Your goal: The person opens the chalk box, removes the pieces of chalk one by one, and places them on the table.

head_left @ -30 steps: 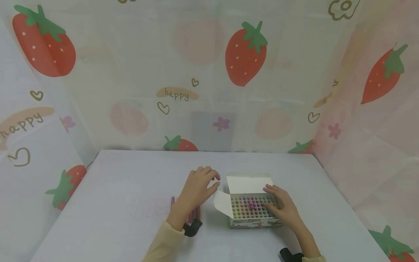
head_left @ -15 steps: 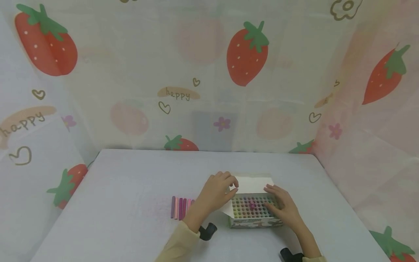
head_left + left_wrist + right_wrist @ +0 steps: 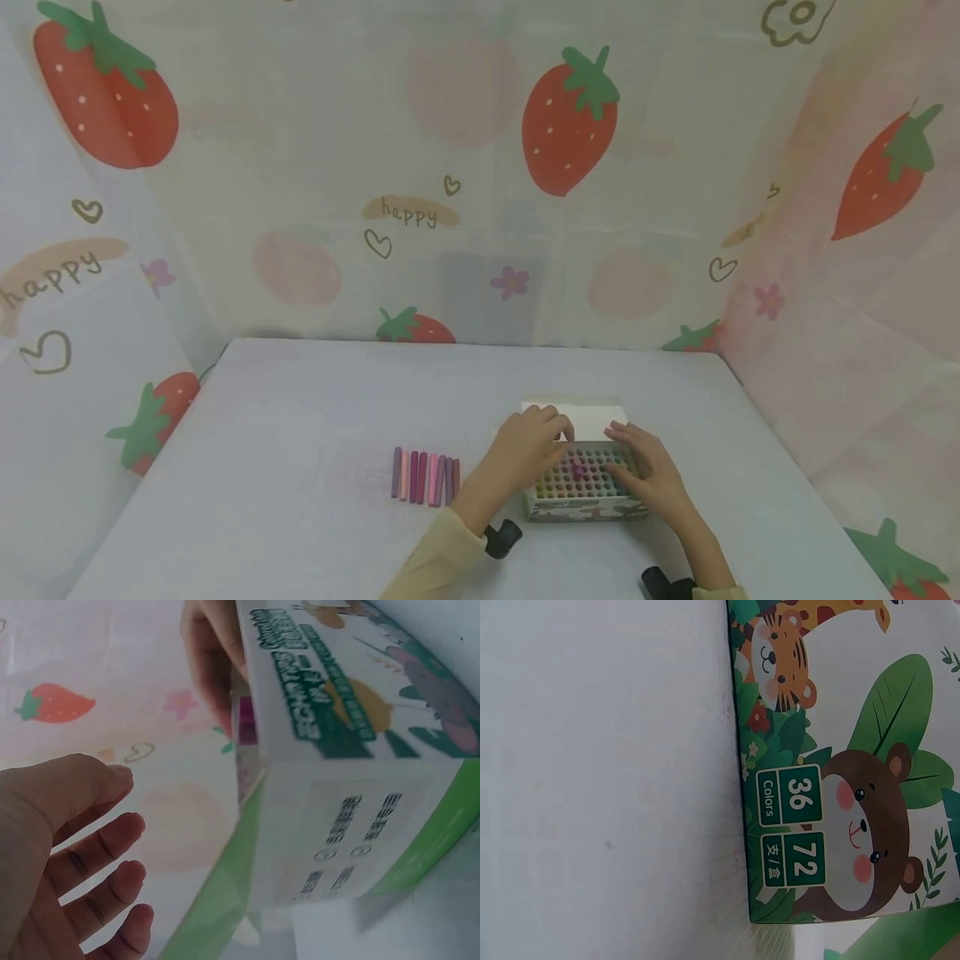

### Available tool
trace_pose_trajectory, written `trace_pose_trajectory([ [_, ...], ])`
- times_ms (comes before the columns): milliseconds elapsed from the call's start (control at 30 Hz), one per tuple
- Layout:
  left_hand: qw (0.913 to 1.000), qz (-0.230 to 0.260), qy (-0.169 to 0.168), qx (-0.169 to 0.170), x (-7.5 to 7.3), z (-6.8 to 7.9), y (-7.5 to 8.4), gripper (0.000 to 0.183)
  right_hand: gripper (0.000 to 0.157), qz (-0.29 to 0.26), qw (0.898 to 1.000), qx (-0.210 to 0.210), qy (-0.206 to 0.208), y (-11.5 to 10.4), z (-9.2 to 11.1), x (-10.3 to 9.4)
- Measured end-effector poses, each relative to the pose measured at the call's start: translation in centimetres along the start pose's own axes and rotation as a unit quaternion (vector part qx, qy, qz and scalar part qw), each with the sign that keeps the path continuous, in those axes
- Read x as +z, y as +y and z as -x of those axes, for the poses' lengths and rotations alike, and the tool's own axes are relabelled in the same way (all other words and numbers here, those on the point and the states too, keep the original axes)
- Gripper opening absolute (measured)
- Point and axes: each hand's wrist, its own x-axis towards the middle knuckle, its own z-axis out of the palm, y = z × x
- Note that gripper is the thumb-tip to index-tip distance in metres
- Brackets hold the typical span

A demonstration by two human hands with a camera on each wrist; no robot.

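Note:
An open cardboard box (image 3: 585,507) stands on the table, with many coloured tips in its grid of holes. One magenta crayon-like stick (image 3: 577,471) pokes up above the others. My left hand (image 3: 528,446) is over the box's left part; in the left wrist view that hand (image 3: 82,855) has loosely bent fingers apart from the thumb, with nothing visible between them. My right hand (image 3: 648,471) rests on the box's right side, thumb over the grid and fingers toward the raised lid (image 3: 588,421). In the right wrist view only the box's printed side (image 3: 855,780) appears.
Left of the box, several pink and purple crayon-like sticks (image 3: 423,477) lie in a row on the white table (image 3: 300,433). Strawberry-printed cloth (image 3: 465,167) walls in the back and sides. The box's left flap is largely hidden by my left arm.
My left hand has moved right, from beside the left flap to over the box, uncovering the row of sticks. My right hand has stayed on the box.

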Motion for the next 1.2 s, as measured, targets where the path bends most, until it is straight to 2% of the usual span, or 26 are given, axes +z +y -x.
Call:
trace_pose_trajectory([
  [267,0.9999,-0.010,-0.004,-0.005,1.5,-0.5,0.6,0.011,0.049,-0.001,1.000,-0.007,0.008,0.1,-0.3,-0.1],
  [533,0.9988,-0.026,-0.040,-0.009,2.8,-0.4,0.6,0.015,0.049,-0.008,1.000,0.008,-0.003,0.1,-0.1,0.0],
  [667,0.9983,-0.035,-0.047,-0.005,3.4,-0.3,0.6,0.017,0.049,-0.008,1.000,0.017,-0.007,0.1,0.0,0.0],
  [1200,0.9977,-0.042,-0.054,-0.001,3.7,-0.1,0.6,0.014,0.050,0.006,1.000,0.005,-0.003,0.1,0.0,0.0],
])
